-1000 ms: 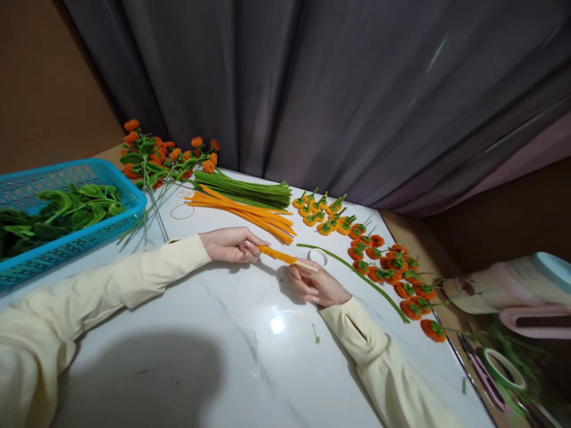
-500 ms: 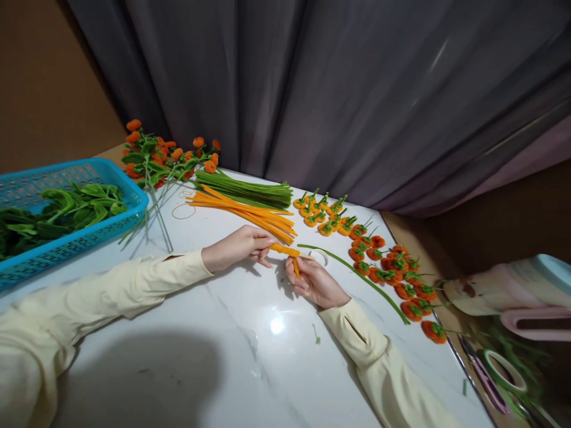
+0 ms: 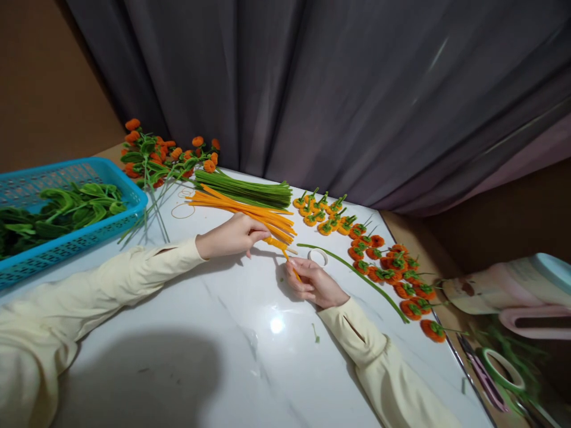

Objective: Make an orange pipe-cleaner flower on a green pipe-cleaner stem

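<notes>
My left hand [image 3: 235, 235] is closed on a thin pale stick [image 3: 292, 251] with orange pipe cleaner [image 3: 277, 243] coiled around it. The bare end of the stick sticks out to the right. In a pinch, my right hand [image 3: 317, 283] holds the loose end of that same pipe cleaner, which runs slanting from the coil to my fingers. Behind my left hand lies a pile of loose orange pipe cleaners [image 3: 236, 205]. A white ring, perhaps a tape roll [image 3: 317, 257], rests just beyond my right hand, beside a single green stem [image 3: 357, 274].
Green pipe cleaners [image 3: 245, 190] are bundled at the back. Yellow flower heads [image 3: 328, 227] and orange flower heads [image 3: 410, 309] lie on the right. A blue basket [image 3: 138, 205] of leaves and finished orange flowers [image 3: 156, 157] stand left. Pink-handled scissors [image 3: 486, 380], green tape [image 3: 504, 368] and a tumbler [image 3: 504, 285] are far right.
My left hand has moved slightly left and up with the stick, and its fingers are more closed. The pipe cleaner between my hands now shows a longer stretch.
</notes>
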Action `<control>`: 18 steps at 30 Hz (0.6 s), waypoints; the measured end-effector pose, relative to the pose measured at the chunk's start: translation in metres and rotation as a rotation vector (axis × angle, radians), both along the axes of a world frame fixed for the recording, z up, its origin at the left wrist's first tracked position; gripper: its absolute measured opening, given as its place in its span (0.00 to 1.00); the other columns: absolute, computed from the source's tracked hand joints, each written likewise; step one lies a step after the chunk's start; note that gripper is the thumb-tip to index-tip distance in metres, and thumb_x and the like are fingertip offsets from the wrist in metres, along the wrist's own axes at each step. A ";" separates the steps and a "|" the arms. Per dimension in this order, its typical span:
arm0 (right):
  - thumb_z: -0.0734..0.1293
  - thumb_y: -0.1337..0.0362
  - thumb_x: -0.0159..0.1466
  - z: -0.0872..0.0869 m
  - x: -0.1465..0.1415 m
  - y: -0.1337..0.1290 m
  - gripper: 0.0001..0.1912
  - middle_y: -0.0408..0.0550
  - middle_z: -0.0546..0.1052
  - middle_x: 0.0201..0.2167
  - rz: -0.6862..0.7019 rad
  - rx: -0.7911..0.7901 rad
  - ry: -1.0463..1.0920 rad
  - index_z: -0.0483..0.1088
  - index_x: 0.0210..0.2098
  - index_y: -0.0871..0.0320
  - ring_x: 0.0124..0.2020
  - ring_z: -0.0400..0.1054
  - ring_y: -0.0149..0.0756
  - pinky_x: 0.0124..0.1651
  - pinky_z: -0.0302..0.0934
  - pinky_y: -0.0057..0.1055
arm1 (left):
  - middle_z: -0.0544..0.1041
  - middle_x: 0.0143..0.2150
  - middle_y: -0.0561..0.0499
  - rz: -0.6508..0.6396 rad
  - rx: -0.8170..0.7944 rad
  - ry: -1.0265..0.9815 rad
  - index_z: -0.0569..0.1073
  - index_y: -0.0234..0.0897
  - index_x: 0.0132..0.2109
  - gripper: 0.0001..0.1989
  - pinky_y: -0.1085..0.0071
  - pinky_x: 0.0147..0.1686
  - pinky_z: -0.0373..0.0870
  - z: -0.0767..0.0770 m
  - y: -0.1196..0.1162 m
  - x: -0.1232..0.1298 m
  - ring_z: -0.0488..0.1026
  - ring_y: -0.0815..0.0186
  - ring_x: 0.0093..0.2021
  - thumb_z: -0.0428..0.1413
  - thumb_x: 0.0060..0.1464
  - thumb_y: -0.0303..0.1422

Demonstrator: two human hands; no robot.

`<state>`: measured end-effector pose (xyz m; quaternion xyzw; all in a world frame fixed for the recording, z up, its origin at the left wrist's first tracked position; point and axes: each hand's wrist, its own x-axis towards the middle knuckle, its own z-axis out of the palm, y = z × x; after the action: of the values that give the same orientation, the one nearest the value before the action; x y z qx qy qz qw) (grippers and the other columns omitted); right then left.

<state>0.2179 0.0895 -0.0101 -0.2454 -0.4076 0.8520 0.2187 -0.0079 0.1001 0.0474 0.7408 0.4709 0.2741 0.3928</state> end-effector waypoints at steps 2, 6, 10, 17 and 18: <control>0.65 0.61 0.62 -0.001 0.000 0.000 0.11 0.34 0.58 0.13 0.014 0.007 0.007 0.62 0.27 0.61 0.12 0.35 0.18 0.11 0.36 0.16 | 0.67 0.20 0.55 -0.005 -0.102 0.020 0.73 0.33 0.28 0.10 0.77 0.15 0.58 0.005 0.003 -0.004 0.68 0.70 0.15 0.52 0.53 0.34; 0.64 0.61 0.62 -0.003 0.002 0.000 0.11 0.36 0.60 0.12 0.031 0.023 0.019 0.63 0.26 0.61 0.11 0.37 0.18 0.10 0.37 0.16 | 0.55 0.16 0.59 -0.029 -0.268 0.041 0.66 0.34 0.22 0.12 0.78 0.14 0.56 0.012 0.007 -0.009 0.63 0.73 0.12 0.54 0.51 0.34; 0.64 0.62 0.62 -0.007 0.005 0.001 0.12 0.36 0.59 0.11 0.067 0.030 0.024 0.64 0.26 0.62 0.09 0.38 0.18 0.09 0.36 0.16 | 0.53 0.16 0.59 -0.092 -0.334 0.044 0.65 0.34 0.20 0.13 0.77 0.10 0.52 0.016 0.009 -0.013 0.56 0.75 0.12 0.55 0.49 0.33; 0.67 0.60 0.59 -0.005 0.007 0.000 0.14 0.34 0.55 0.10 0.136 0.025 0.036 0.63 0.23 0.62 0.09 0.42 0.19 0.10 0.37 0.16 | 0.49 0.14 0.58 -0.265 -0.590 -0.109 0.67 0.35 0.18 0.16 0.76 0.08 0.51 0.013 0.017 -0.021 0.48 0.75 0.12 0.59 0.47 0.38; 0.67 0.60 0.59 -0.005 0.007 -0.001 0.14 0.34 0.55 0.10 0.139 0.025 0.039 0.63 0.22 0.62 0.09 0.42 0.19 0.10 0.37 0.16 | 0.47 0.14 0.59 -0.279 -0.640 -0.140 0.68 0.35 0.19 0.16 0.77 0.08 0.50 0.011 0.018 -0.022 0.45 0.76 0.13 0.60 0.47 0.38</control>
<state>0.2250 0.0889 -0.0146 -0.1969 -0.4297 0.8647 0.1700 -0.0302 0.1178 0.0582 0.6168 0.3991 0.1066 0.6700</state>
